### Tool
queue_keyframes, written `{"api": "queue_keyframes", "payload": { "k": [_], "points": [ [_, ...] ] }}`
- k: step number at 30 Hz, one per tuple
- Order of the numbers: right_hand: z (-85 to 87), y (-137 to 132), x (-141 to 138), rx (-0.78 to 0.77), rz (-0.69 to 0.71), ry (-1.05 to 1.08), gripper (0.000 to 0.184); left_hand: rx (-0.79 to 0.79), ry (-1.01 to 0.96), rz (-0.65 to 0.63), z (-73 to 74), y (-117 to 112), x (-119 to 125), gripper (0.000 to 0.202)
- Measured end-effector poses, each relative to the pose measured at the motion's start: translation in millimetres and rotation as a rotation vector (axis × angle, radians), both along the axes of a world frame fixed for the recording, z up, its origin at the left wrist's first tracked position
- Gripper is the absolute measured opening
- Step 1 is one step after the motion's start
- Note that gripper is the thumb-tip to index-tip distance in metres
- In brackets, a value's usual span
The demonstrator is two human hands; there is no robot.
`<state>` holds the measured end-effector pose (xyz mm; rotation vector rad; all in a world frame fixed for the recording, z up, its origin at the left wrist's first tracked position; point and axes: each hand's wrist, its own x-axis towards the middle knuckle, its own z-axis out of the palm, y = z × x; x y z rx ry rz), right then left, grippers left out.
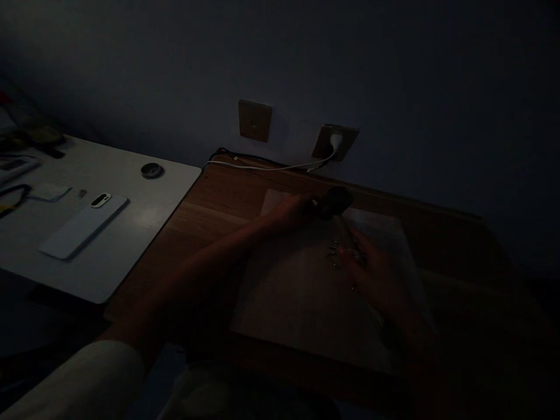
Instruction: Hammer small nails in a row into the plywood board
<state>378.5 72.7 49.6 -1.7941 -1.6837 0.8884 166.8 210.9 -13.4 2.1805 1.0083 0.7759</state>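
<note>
The scene is very dark. My left hand (294, 211) reaches across a wooden desk (210, 216) and is closed around a dark rounded object (335, 201) I cannot identify. My right hand (371, 271) lies on an open ring binder of paper (297, 291), fingers by the metal rings (335, 251), pinched on something small I cannot make out. The binder's pages lie flat beneath both hands.
A white table (109, 256) on the left carries a white phone (83, 224), a small round dark object (151, 170), cords and small items. On the wall are a switch plate (254, 120) and a socket (335, 142) with a white cable running along the desk's back.
</note>
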Motion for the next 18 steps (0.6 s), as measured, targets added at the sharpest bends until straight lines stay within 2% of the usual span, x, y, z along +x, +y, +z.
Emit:
{"api": "queue_keyframes", "payload": {
  "k": [10,13,16,18],
  "points": [
    [-3.4,1.0,1.8,0.016,0.023,0.011,0.068,0.016,0.019,-0.007,-2.1,3.5,0.3,0.056],
    [-3.0,1.1,9.4,0.007,-0.008,0.033,0.069,0.072,0.071,-0.030,7.5,5.2,-4.0,0.056],
    [-4.4,0.0,19.6,-0.021,-0.095,0.055,0.074,0.268,0.160,0.036,25.1,-3.3,-5.2,0.048],
    [-6.8,-0.8,26.2,-0.033,-0.141,0.063,0.072,0.392,0.239,0.010,35.6,-15.2,-0.2,0.039]
  ]
}}
